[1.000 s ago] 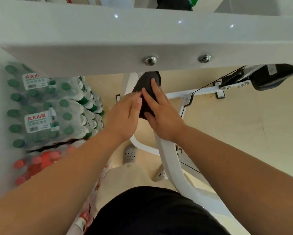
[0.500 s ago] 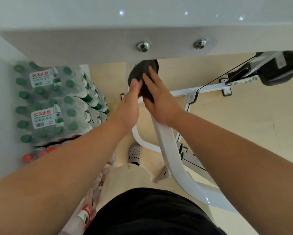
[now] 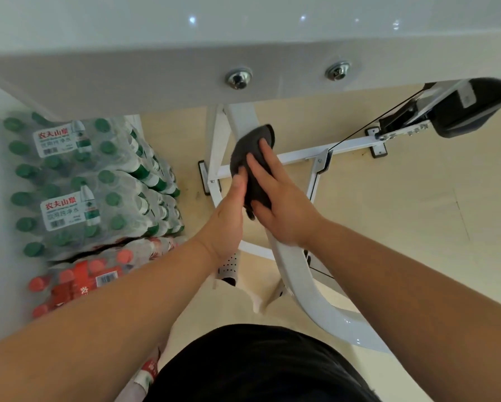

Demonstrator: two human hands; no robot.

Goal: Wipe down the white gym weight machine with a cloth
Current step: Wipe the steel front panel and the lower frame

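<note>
A dark grey cloth (image 3: pixel 253 158) is wrapped over the curved white bar (image 3: pixel 297 274) of the gym weight machine, just below its wide white beam (image 3: pixel 156 82). My right hand (image 3: pixel 281 204) lies over the cloth with straight fingers and presses it on the bar from the right. My left hand (image 3: pixel 229 216) presses the cloth's left side, thumb on the fabric. The part of the bar under the cloth and both hands is hidden.
Shrink-wrapped packs of green-capped water bottles (image 3: pixel 80 181) are stacked at the left, with red-capped packs (image 3: pixel 78 285) below them. A black padded part (image 3: pixel 475 108) and a cable (image 3: pixel 359 134) sit at the upper right. The machine's floor frame (image 3: pixel 301 155) crosses the beige floor.
Both hands slid the cloth up the curved bar toward the beam half a second ago, then came a little way back down it.
</note>
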